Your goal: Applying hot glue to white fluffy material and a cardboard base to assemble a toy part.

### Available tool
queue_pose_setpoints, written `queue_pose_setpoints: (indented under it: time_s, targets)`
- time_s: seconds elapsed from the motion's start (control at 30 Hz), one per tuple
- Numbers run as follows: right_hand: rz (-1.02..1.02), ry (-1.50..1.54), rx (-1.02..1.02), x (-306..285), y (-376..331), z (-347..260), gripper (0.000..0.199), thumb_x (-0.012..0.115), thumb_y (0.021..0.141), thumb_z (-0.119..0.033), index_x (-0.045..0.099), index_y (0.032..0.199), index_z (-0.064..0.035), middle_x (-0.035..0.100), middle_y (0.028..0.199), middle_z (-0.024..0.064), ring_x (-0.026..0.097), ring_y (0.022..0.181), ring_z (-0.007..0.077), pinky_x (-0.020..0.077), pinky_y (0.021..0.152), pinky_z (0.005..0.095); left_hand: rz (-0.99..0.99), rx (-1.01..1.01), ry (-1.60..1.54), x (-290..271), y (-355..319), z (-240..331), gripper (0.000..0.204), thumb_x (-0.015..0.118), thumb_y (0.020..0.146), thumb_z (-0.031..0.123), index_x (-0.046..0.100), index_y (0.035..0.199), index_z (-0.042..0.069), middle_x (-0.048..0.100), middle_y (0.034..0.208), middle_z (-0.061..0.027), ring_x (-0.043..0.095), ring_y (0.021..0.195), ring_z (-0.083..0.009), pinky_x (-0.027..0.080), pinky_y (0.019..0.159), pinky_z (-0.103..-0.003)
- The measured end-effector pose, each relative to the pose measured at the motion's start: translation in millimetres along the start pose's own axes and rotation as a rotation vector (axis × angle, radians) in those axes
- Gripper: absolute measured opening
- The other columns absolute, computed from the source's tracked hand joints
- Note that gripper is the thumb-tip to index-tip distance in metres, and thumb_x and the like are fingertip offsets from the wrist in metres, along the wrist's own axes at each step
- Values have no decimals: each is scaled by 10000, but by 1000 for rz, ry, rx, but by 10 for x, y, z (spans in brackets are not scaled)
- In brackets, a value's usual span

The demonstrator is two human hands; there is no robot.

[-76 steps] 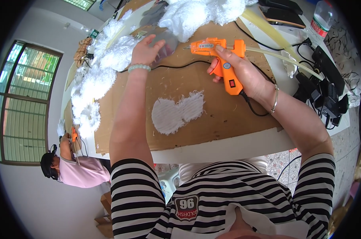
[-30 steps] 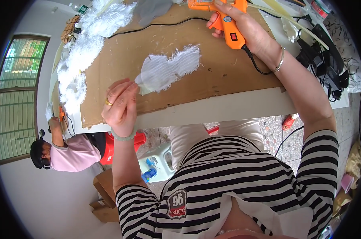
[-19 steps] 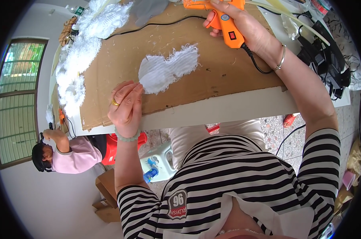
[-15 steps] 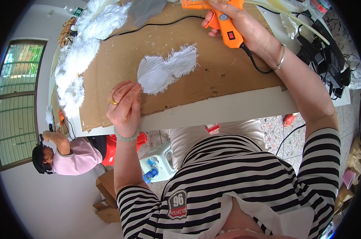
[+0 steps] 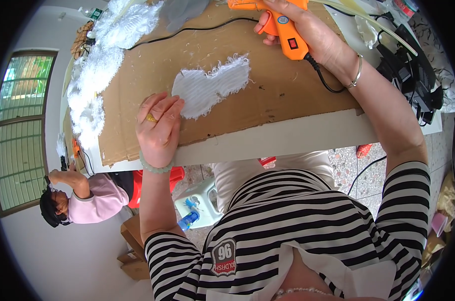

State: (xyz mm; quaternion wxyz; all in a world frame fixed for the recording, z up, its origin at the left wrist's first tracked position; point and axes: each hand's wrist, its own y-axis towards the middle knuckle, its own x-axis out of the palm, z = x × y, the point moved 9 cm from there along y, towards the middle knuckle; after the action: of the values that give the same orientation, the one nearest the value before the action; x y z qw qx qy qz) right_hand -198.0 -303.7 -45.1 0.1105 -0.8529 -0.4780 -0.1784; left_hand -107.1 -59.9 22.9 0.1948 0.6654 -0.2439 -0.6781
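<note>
Far left: co-worker in pink top (image 5: 99,203), arm raised. Then white fluffy heap (image 5: 94,70) along the left edge of a brown cardboard sheet (image 5: 297,85). Left hand (image 5: 158,130): fingers bunched at the left end of a white fringed piece (image 5: 210,88); cannot tell if they pinch it. Piece lies flat, mid-cardboard. Right hand (image 5: 315,35) wraps the handle of an orange glue gun (image 5: 291,40), nozzle leftward. Far right: black devices (image 5: 405,75).

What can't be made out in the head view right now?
Head view: orange glue gun, top cut off by the upper edge.
Head view: grey sheeting, far end cut off likewise.
Head view: whether the left hand grips the white cloth; the hand itself hides this.
Head view: co-worker, hand details too small.
</note>
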Motion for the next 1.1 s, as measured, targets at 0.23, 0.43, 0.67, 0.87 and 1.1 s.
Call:
queue_pose_setpoints:
  time_s: [0.23,0.43,0.67,0.87,1.1]
  targets:
    - [21,-10,-2,-3,-13,-14,368,486,963,-365,590,991,-12,654,809,122,623,667,188,521,629,278,-17,77,53,12,45,-57,293,668,582,-52,667,868,14,651,893,-85,603,905,-293,495,828,-426]
    - [42,-16,-13,-20,-17,-16,359,482,964,-363,575,1030,-22,658,809,127,631,668,186,530,619,277,4,130,86,-17,107,-56,242,656,605,-19,658,843,28,649,880,-73,614,882,-277,498,827,-428]
    - [50,-27,-29,-75,14,13,346,487,964,-352,576,1037,-26,658,809,128,634,671,189,535,609,281,-40,127,108,35,57,-54,231,657,613,-4,656,839,43,649,874,-56,619,886,-252,494,840,-427]
    - [53,-19,-38,-29,-6,-21,340,489,964,-343,565,1056,-25,656,807,130,635,672,192,539,601,292,-50,110,129,59,16,-60,236,651,636,1,657,865,53,651,881,-56,621,895,-244,490,850,-425]
    - [27,-13,-52,-26,-16,-36,336,486,965,-339,558,1056,-23,657,812,137,635,670,195,539,603,291,-82,50,144,116,-31,-142,216,642,675,-1,652,882,59,657,883,-57,643,864,-244,496,841,-422]
